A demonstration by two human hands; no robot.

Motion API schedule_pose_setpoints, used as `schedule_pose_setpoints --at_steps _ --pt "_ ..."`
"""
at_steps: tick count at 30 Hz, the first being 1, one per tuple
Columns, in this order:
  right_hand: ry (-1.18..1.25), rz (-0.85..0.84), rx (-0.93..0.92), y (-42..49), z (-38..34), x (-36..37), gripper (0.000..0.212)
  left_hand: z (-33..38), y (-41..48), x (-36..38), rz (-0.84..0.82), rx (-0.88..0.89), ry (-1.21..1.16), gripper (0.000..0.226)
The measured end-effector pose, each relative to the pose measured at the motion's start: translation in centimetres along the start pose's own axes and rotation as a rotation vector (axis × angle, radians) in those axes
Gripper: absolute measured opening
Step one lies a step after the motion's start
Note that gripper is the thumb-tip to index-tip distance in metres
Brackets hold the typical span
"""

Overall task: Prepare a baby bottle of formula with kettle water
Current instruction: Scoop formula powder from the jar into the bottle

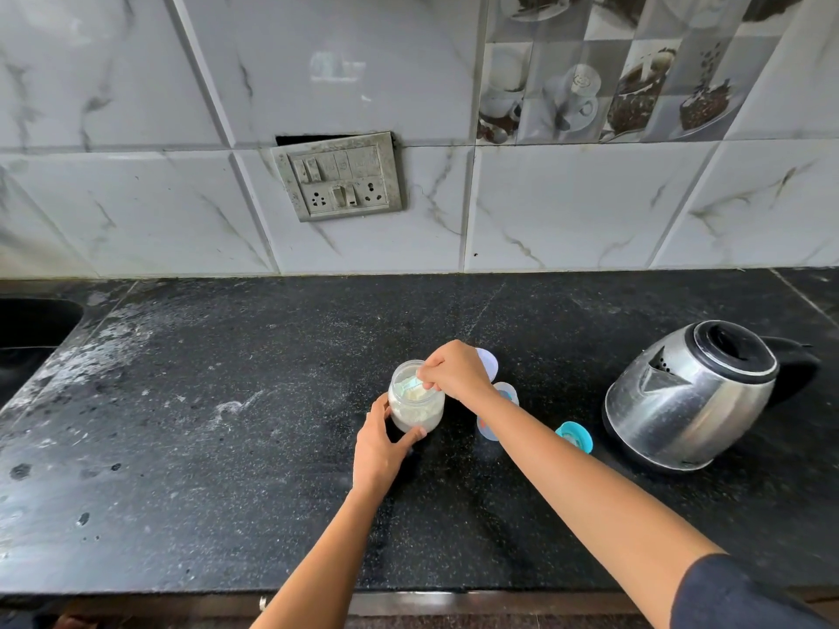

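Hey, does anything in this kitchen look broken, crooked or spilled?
Yes. The switchboard on the tiled wall hangs crooked, with a dark gap open above it. Whitish smears mark the black countertop toward the sink; powder or dried water, I cannot tell.

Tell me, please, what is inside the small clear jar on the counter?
White powder and a pale blue plastic scoop, pinched by the right hand, which hides its handle; the left hand covers part of the small clear jar.

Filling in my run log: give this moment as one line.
step: scooping | left hand: grips powder jar | right hand: pinches scoop inside jar | kettle: lid shut, right of jar, untouched
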State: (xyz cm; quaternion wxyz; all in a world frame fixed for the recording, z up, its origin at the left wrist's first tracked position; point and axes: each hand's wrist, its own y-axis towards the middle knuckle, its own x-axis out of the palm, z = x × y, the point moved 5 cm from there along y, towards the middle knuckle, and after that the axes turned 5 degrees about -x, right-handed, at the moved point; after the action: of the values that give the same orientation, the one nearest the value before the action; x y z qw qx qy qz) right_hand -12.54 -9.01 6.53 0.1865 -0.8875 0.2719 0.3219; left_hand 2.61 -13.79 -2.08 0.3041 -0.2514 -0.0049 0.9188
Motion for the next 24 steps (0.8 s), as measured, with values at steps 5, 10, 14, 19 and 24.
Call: schedule_pose_setpoints --at_steps 5,10,14,19,24 --pt "-0.279 0.028 -0.033 0.2 -1.2 0.6 0.027 -0.3 -0.1 0.3 0.043 0.009 0.072 0.071" --pt "-0.404 0.021 -0.063 0.4 -2.2 1.4 0.041 0.1 0.0 0.3 0.053 0.043 0.100 0.072" --pt "-0.248 0.012 -0.031 0.6 -1.7 1.1 0.021 -0.3 0.0 0.2 0.056 0.020 0.103 0.073" --pt "-0.163 0.043 -0.058 0.5 -1.5 -0.1 0.017 -0.4 -0.1 0.2 0.061 0.001 0.100 0.072" --pt "-0.166 0.020 -0.081 0.4 -2.0 0.2 0.015 0.0 -0.3 0.3 0.065 0.027 0.113 0.072"
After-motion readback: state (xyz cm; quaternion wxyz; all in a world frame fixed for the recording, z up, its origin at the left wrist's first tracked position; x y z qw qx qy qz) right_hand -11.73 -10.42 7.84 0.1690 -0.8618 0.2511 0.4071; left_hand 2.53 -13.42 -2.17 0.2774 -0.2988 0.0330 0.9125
